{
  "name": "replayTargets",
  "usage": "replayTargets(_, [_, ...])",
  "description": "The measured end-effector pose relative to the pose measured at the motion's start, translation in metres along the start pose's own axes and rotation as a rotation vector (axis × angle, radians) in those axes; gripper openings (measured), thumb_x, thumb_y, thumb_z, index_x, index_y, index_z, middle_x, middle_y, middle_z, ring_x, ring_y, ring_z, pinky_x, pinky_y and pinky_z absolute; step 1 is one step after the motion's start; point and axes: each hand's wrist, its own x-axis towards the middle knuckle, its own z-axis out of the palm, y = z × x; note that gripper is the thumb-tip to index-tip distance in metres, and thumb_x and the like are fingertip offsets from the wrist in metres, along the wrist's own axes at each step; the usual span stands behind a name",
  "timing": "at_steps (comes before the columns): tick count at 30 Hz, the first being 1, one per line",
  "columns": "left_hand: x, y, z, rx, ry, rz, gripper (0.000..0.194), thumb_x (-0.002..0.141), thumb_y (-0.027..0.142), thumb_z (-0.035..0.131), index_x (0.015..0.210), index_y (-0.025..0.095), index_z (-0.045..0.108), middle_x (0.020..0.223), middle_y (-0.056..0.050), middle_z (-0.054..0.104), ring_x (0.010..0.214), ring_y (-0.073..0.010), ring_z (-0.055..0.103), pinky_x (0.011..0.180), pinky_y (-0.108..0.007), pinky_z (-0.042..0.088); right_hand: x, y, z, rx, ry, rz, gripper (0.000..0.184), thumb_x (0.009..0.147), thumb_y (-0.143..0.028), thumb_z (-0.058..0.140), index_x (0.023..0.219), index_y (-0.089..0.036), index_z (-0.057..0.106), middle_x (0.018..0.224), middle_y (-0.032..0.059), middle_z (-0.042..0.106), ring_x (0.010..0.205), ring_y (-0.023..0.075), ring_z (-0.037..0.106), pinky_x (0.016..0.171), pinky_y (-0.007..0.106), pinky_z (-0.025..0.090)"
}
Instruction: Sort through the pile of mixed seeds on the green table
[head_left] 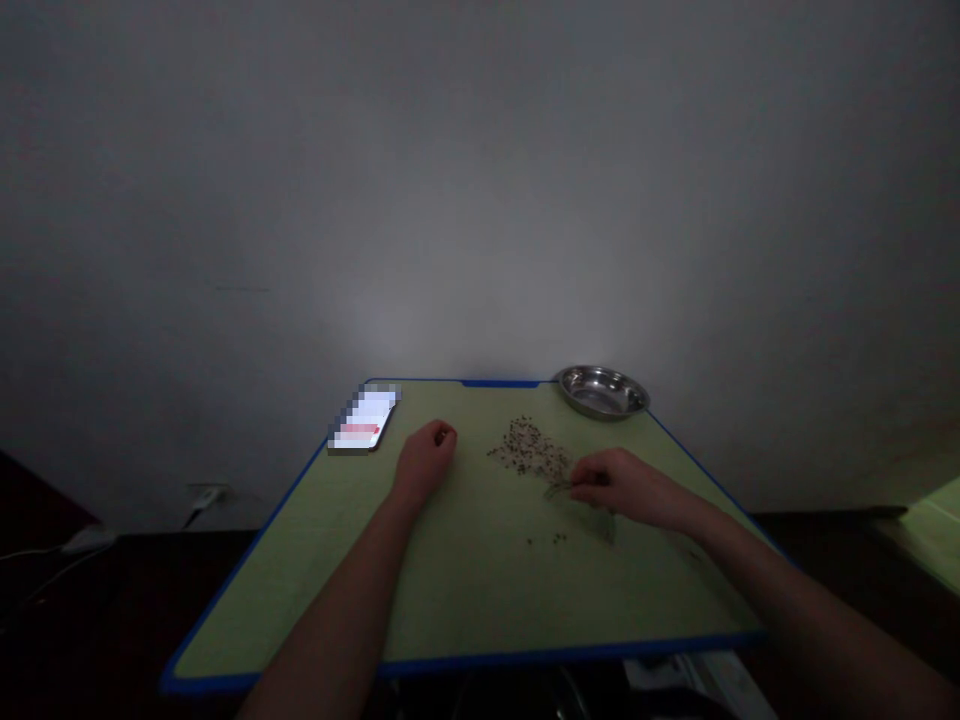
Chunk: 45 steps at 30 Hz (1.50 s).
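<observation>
My right hand [616, 484] pinches what look like thin tweezers [557, 489], their tips pointing left. They lie just below the near edge of a loose pile of small dark and pale grains [531, 448] spread on the table. Closer to me, a few dark grains [559, 539] sit apart from the pile. My left hand [427, 455] rests on the tabletop left of the pile, its fingers curled into a loose fist with nothing visible in it. A shallow round metal bowl [602, 391] stands at the far right corner.
A lit phone [364, 418] lies at the far left of the pale green table [450, 600], which has a blue rim. Behind it rises a grey wall [480, 200]. A plug sits in a wall socket [208, 493] at left, and cables run along the floor.
</observation>
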Motion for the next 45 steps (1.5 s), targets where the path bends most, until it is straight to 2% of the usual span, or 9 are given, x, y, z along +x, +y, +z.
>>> replayTargets(3, [0.000, -0.001, 0.001, -0.012, -0.003, 0.001, 0.023, 0.078, 0.030, 0.044, 0.076, 0.018, 0.063, 0.076, -0.004, 0.066, 0.070, -0.0153, 0.057, 0.065, -0.026, 0.039, -0.013, 0.006, -0.006, 0.036, -0.020, 0.014, 0.018, 0.078, -0.031, 0.058, 0.073, -0.016, 0.066, 0.062, -0.0003, 0.059, 0.058, 0.0120, 0.051, 0.053, 0.023, 0.037])
replayTargets(6, [0.001, -0.001, 0.001, -0.014, -0.015, -0.003, 0.023, 0.078, 0.030, 0.044, 0.077, 0.018, 0.064, 0.076, -0.005, 0.067, 0.070, -0.0153, 0.057, 0.065, -0.026, 0.039, -0.029, 0.011, -0.009, 0.087, -0.095, 0.037, 0.019, 0.078, -0.033, 0.058, 0.074, -0.016, 0.066, 0.064, -0.0001, 0.060, 0.061, 0.0128, 0.053, 0.056, 0.024, 0.040])
replayTargets(10, [0.000, 0.000, 0.001, 0.006, -0.024, 0.006, 0.023, 0.078, 0.030, 0.044, 0.078, 0.018, 0.064, 0.076, -0.005, 0.066, 0.070, -0.0154, 0.057, 0.064, -0.026, 0.039, -0.039, 0.019, -0.003, 0.119, -0.155, 0.034, 0.020, 0.078, -0.034, 0.059, 0.075, -0.016, 0.067, 0.069, 0.0008, 0.063, 0.064, 0.0138, 0.055, 0.058, 0.024, 0.041])
replayTargets(15, [0.000, 0.000, -0.001, 0.020, -0.032, -0.008, 0.023, 0.078, 0.031, 0.044, 0.078, 0.018, 0.064, 0.076, -0.005, 0.067, 0.070, -0.0159, 0.058, 0.064, -0.026, 0.039, -0.027, 0.022, 0.004, 0.098, -0.105, 0.021, 0.020, 0.079, -0.033, 0.059, 0.075, -0.016, 0.067, 0.065, 0.0000, 0.061, 0.061, 0.0131, 0.053, 0.055, 0.024, 0.039])
replayTargets(21, [0.001, -0.002, 0.000, 0.005, -0.025, -0.006, 0.023, 0.078, 0.030, 0.045, 0.078, 0.017, 0.064, 0.077, -0.005, 0.067, 0.072, -0.0160, 0.058, 0.066, -0.026, 0.040, -0.016, 0.022, -0.002, -0.007, 0.000, -0.006, 0.020, 0.081, -0.030, 0.056, 0.074, -0.015, 0.066, 0.064, 0.0002, 0.059, 0.059, 0.0131, 0.052, 0.054, 0.025, 0.037])
replayTargets(39, [0.001, -0.001, 0.000, 0.029, -0.041, -0.017, 0.024, 0.078, 0.032, 0.045, 0.079, 0.018, 0.064, 0.077, -0.005, 0.067, 0.070, -0.0159, 0.058, 0.064, -0.026, 0.039, -0.029, 0.011, 0.006, 0.088, -0.098, 0.007, 0.022, 0.080, -0.033, 0.056, 0.072, -0.015, 0.065, 0.062, -0.0010, 0.057, 0.059, 0.0125, 0.050, 0.054, 0.023, 0.037])
replayTargets(45, [0.000, -0.001, 0.000, 0.014, -0.044, -0.014, 0.024, 0.078, 0.032, 0.045, 0.078, 0.018, 0.064, 0.079, -0.005, 0.067, 0.073, -0.0164, 0.059, 0.067, -0.027, 0.041, -0.024, 0.018, 0.006, 0.054, -0.014, 0.039, 0.022, 0.081, -0.031, 0.054, 0.075, -0.014, 0.067, 0.065, 0.0010, 0.060, 0.061, 0.0139, 0.051, 0.056, 0.025, 0.039])
